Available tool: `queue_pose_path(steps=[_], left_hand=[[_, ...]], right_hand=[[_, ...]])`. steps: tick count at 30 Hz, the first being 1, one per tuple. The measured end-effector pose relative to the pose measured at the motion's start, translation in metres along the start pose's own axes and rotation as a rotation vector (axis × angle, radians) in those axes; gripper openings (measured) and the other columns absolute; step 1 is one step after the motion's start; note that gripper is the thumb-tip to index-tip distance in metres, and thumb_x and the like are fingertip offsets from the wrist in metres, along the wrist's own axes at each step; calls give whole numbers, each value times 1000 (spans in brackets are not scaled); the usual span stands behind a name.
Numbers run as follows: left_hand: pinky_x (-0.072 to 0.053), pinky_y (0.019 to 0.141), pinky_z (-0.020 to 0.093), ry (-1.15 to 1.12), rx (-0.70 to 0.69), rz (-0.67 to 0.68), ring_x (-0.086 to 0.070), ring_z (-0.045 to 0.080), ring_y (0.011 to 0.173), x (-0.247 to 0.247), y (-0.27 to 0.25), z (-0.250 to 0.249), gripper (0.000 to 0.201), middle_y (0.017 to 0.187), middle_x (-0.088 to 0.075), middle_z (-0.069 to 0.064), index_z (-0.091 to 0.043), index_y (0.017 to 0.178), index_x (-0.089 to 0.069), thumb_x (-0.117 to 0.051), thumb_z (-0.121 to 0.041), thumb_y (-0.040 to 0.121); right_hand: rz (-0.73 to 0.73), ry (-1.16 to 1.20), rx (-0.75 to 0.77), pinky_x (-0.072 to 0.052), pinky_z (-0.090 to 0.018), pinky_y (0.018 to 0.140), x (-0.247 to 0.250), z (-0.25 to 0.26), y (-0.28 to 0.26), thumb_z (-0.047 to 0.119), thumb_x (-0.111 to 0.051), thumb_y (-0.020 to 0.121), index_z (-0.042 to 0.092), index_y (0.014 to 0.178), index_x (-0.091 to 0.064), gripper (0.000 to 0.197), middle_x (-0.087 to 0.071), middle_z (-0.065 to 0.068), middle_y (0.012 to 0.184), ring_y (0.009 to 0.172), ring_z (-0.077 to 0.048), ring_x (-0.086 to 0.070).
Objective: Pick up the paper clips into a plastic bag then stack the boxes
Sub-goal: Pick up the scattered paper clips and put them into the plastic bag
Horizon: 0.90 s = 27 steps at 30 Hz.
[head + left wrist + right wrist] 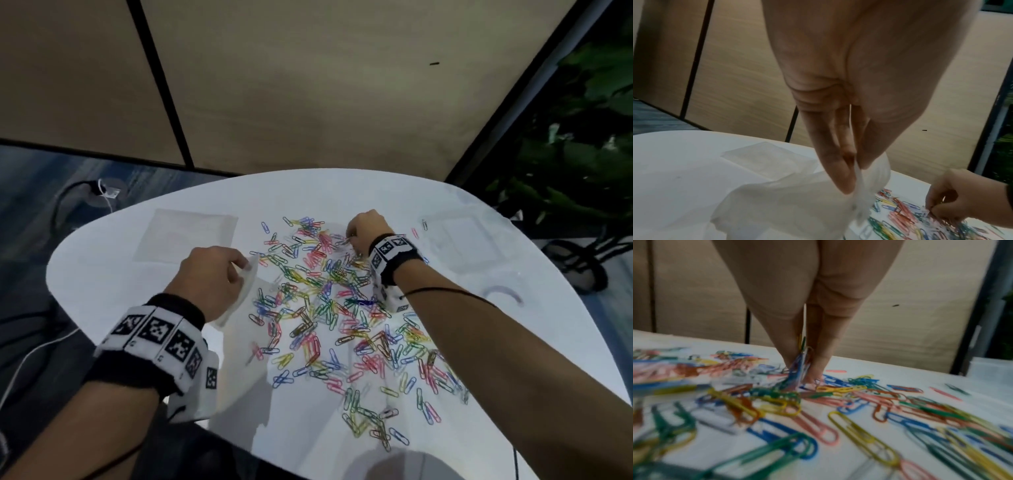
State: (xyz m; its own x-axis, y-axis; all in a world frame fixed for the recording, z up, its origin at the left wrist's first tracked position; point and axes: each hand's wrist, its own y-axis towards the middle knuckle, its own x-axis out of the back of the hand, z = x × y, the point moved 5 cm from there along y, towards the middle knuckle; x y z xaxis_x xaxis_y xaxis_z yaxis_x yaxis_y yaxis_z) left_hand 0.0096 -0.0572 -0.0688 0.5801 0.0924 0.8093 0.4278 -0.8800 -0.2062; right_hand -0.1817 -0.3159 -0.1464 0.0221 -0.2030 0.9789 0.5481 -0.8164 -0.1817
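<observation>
Several colored paper clips point(329, 308) lie scattered over the middle and right of the white table point(102, 274). My left hand point(212, 274) pinches the rim of a clear plastic bag point(789, 206) at the pile's left edge, and the bag droops onto the table. At the far side of the pile my right hand point(359, 229) pinches a small bunch of paper clips point(800, 368) between thumb and fingers, low over the table. Two clear flat boxes lie on the table: one point(186, 234) at the back left, another point(462, 240) at the back right.
The round table's edge point(61, 308) curves close on the left and front. A tan partition wall point(308, 85) stands behind. A potted plant point(582, 137) is at the right, and cables point(68, 205) lie on the floor at the left.
</observation>
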Motion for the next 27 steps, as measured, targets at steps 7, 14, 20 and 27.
queue_pose_path(steps=[7, 14, 20, 27], left_hand=[[-57, 88, 37, -16, -50, 61, -69, 21, 70, -7, -15, -29, 24, 88, -74, 4, -14, 110, -73, -60, -10, 92], [-61, 83, 35, -178, -82, 80, -73, 16, 60, -24, -37, -64, 26, 104, -74, 10, -5, 117, -71, -59, -5, 93], [-62, 84, 40, -264, -36, 74, -76, 28, 83, -45, -33, -91, 23, 96, -76, 18, 4, 103, -74, -57, 3, 87], [-64, 75, 42, -468, 98, 34, -76, 31, 72, -39, -40, -110, 16, 95, -74, 21, 6, 98, -69, -56, 9, 89]], right_hand=[[-153, 990, -456, -61, -30, 76, 40, -44, -76, 8, -76, 81, 2, 91, -78, 12, -75, -12, 79, 71, -21, -71], [38, 1959, -462, -60, -25, 74, 72, 30, -175, -1, -61, 91, -10, 109, -62, 20, -66, -24, 107, 97, -26, -67], [88, 1947, -381, -60, -26, 77, 59, 61, -190, -1, -64, 89, -12, 110, -63, 24, -68, -23, 111, 95, -25, -68], [91, 1616, -319, -59, -32, 82, 48, 57, -168, 7, -65, 89, -10, 116, -61, 32, -68, -23, 108, 88, -25, -68]])
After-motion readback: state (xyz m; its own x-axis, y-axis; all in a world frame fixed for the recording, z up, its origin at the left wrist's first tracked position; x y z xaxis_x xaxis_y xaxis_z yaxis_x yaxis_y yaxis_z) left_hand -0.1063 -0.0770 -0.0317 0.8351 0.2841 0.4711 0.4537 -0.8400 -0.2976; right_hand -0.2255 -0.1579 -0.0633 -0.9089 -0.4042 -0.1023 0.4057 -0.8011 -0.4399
